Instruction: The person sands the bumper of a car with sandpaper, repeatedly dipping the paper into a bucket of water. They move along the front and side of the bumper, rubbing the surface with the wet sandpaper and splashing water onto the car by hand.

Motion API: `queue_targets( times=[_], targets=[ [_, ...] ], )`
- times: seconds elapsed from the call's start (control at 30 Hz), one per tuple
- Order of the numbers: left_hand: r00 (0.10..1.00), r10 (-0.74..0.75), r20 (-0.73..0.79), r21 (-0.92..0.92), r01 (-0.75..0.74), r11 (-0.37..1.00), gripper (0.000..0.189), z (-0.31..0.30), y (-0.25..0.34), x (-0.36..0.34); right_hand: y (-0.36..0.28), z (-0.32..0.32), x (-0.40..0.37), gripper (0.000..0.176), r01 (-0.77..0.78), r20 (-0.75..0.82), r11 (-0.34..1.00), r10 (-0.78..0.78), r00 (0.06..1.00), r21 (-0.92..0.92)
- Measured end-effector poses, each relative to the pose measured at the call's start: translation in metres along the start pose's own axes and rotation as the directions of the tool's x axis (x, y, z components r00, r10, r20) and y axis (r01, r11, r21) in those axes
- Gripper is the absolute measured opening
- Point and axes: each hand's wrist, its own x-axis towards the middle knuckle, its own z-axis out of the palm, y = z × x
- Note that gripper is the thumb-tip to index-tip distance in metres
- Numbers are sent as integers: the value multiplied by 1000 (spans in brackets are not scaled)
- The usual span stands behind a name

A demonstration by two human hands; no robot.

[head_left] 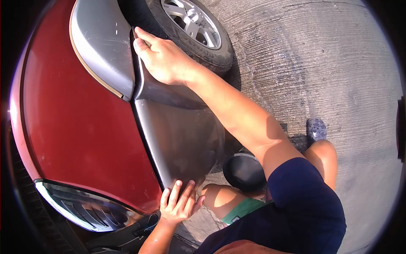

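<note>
My right hand (163, 57) presses flat on the far end of the grey bumper panel (182, 135), beside the wheel (192, 21). My left hand (179, 205) rests, fingers spread, on its near edge; neither hand grips it.

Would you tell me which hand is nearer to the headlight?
Left. The left hand touches the grey panel beside the headlight; the right hand is up by the wheel.

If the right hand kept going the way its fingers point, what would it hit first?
Probably the light grey arch trim: the right hand has its fingertips at the trim's edge. Depth is unclear, so they might slip into the gap beside the tyre.
</note>
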Motion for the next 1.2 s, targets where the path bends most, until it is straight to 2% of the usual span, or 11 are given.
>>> queue_targets(
  times=[0.03,0.23,0.33,0.43,0.6,0.67,0.73,0.9,1.03,1.13,1.2],
  targets=[
    [1000,-2,0,2,2,1000,31,0,1,1,7,3,-20,71,121,-55,990,-125,991,-70],
    [1000,29,2,22,-29,999,34,2,-1,2,6,-3,-13,65,36,25,998,-35,999,-46],
    [999,49,-11,23,-49,999,34,3,-2,0,38,-4,-96,61,85,-15,996,-85,996,-18],
    [1000,7,-1,28,-7,1000,32,2,1,1,11,8,-37,64,150,-78,989,-147,986,22],
    [1000,4,-7,38,-3,999,33,5,0,2,41,-9,-136,63,-31,-70,999,29,997,-33],
    [1000,0,-6,33,1,999,32,4,2,-1,50,-2,-128,62,-19,-79,989,8,997,-146],
    [1000,1,20,30,-2,1000,33,2,2,-3,25,2,-89,62,14,-79,995,-22,997,-99],
    [1000,8,7,19,-8,1000,33,2,1,0,104,7,-194,64,-191,-137,973,173,975,-126],
    [1000,0,-4,17,0,1000,33,8,5,1,35,11,-120,65,5,-143,998,-15,990,-68],
    [1000,13,-12,4,-13,1000,35,3,1,-1,98,34,-192,67,154,-132,953,-194,972,-260],
    [999,17,-32,-2,-17,1000,34,6,-1,0,90,39,-178,68,208,-155,932,-262,953,-296]
  ],
)
